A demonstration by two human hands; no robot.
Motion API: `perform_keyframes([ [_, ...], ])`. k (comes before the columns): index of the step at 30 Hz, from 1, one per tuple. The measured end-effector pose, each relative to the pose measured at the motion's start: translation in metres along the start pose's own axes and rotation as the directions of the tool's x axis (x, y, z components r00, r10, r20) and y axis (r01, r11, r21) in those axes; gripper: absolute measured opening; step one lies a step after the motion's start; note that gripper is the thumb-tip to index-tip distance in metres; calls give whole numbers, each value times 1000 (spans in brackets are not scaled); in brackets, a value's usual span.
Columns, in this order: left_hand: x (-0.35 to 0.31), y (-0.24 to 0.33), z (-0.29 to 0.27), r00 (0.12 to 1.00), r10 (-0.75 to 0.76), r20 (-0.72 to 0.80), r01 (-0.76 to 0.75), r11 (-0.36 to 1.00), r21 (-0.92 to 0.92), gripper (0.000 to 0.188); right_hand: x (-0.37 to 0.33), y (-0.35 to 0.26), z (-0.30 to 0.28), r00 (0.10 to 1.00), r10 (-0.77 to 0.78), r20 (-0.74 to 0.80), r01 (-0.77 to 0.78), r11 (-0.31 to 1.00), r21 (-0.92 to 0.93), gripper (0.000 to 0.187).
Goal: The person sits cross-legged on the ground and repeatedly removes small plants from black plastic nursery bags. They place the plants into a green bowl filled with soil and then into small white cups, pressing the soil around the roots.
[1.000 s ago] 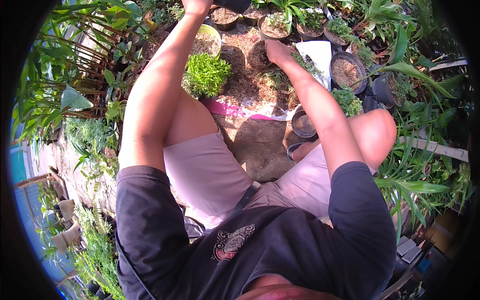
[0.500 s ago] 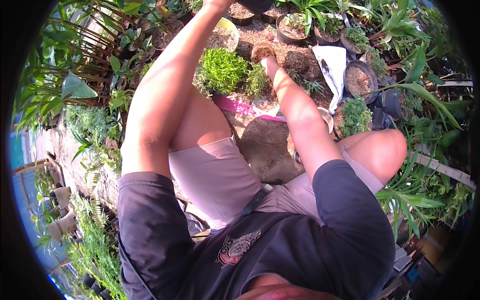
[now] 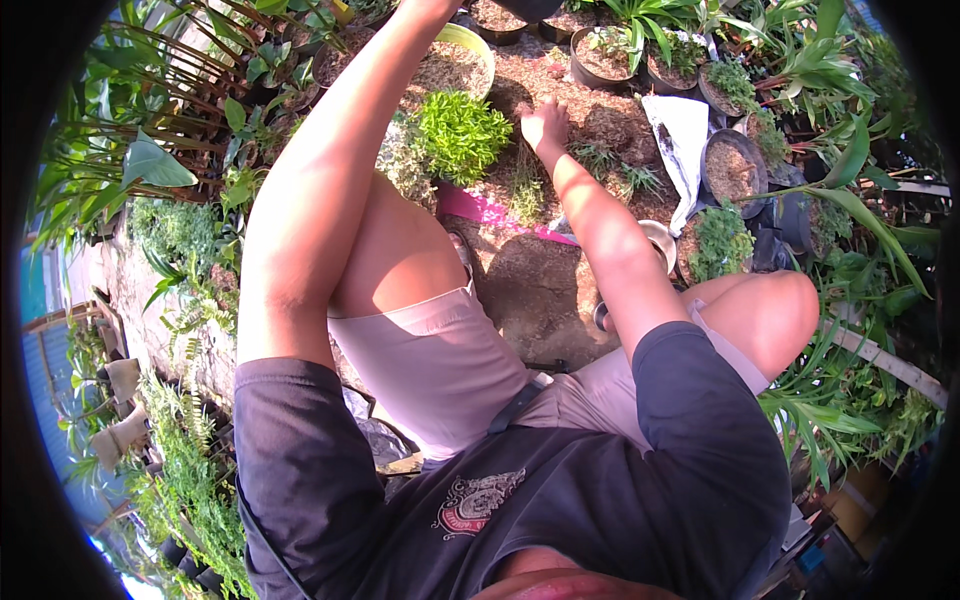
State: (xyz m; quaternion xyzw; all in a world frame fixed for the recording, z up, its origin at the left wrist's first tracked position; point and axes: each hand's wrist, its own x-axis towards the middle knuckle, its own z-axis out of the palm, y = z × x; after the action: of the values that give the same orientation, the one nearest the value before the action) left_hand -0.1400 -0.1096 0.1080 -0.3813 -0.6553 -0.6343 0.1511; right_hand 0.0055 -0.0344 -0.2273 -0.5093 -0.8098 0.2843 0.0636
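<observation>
My left arm reaches up to the top edge, where my left hand (image 3: 432, 8) is partly cut off. It grips a black plant pot (image 3: 527, 8), only the lower part of which shows. My right hand (image 3: 545, 126) is over the heap of brown potting mix (image 3: 600, 128), thumb apart from the bent fingers, with no object visible in it. Just left of that hand grows a bright green bushy plant (image 3: 463, 135). A yellow-green rimmed pot (image 3: 478, 40) filled with mix stands beyond the plant, beside my left forearm.
A white sack (image 3: 680, 150) lies right of the heap, beside a dark pot of mix (image 3: 733, 168). Several potted plants line the far side. A pink strip (image 3: 480, 208) crosses the ground before me. Leafy plants (image 3: 150, 165) crowd the left, and a pale bowl (image 3: 657, 240) sits by my right forearm.
My right hand, earlier mostly hidden at the brown mix, now shows with its fingers on top of the heap. The left hand stays at the top edge with the black pot.
</observation>
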Motion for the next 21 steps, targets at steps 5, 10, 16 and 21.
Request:
perform_keyframes([
  [5, 0, -2, 0, 1000, 18, 11, -18, 1000, 5, 23, 19, -27, 22, 959, -16, 282, -1, 998, 61, 72],
  [10, -1, -2, -1, 999, -27, 42, 28, 999, -30, 21, 38, -31, 48, 935, 185, 302, -154, 980, -123, 75],
  [16, -2, -9, -2, 997, -42, 61, 48, 994, -103, 19, 55, -34, 56, 865, 317, 390, -270, 947, -172, 100],
  [21, 0, -19, -1, 994, -80, 70, 89, 987, -136, 19, 60, -25, 64, 881, 259, 395, -230, 966, -120, 110],
])
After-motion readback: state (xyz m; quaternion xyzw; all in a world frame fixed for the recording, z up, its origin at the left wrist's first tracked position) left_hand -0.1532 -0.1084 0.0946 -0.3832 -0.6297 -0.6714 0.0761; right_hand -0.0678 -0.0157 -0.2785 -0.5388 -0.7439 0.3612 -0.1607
